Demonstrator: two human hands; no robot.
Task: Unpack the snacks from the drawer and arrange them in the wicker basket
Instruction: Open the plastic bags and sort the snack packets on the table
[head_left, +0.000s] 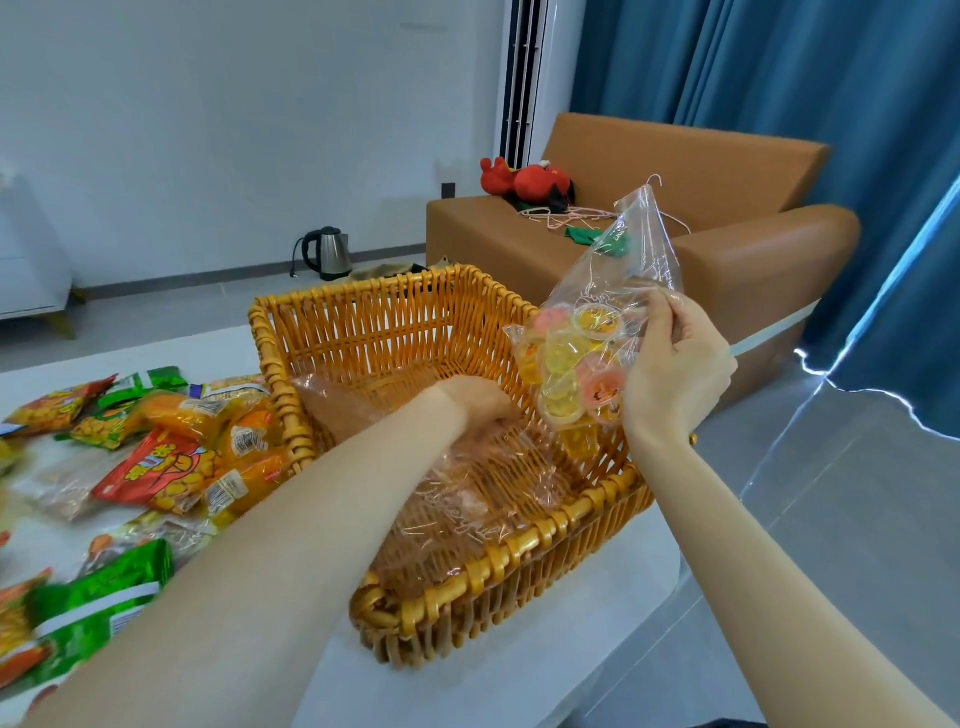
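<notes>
The right hand (675, 364) holds a clear bag of jelly cups (582, 358) over the right side of the wicker basket (395, 283), fingers pinched on the plastic. The left hand (478, 402) reaches down into the basket onto a loose clear bag (457, 499) lying there. Its fingers are hidden, so its grip cannot be told. Snack packets (171, 462) lie on the white table (519, 691) left of the basket. Behind stand a brown sofa (675, 156) and a kettle (330, 253).

- Wicker basket (395, 322): golden-orange, rectangular, upright on the white tabletop (519, 691).
- Clear bag (467, 499): crumpled, lying inside the basket.
- Bag of jelly cups (582, 358): transparent, raised over the basket's right rim.
- Snack packets (156, 457): red, green and orange, scattered left of the basket.
</notes>
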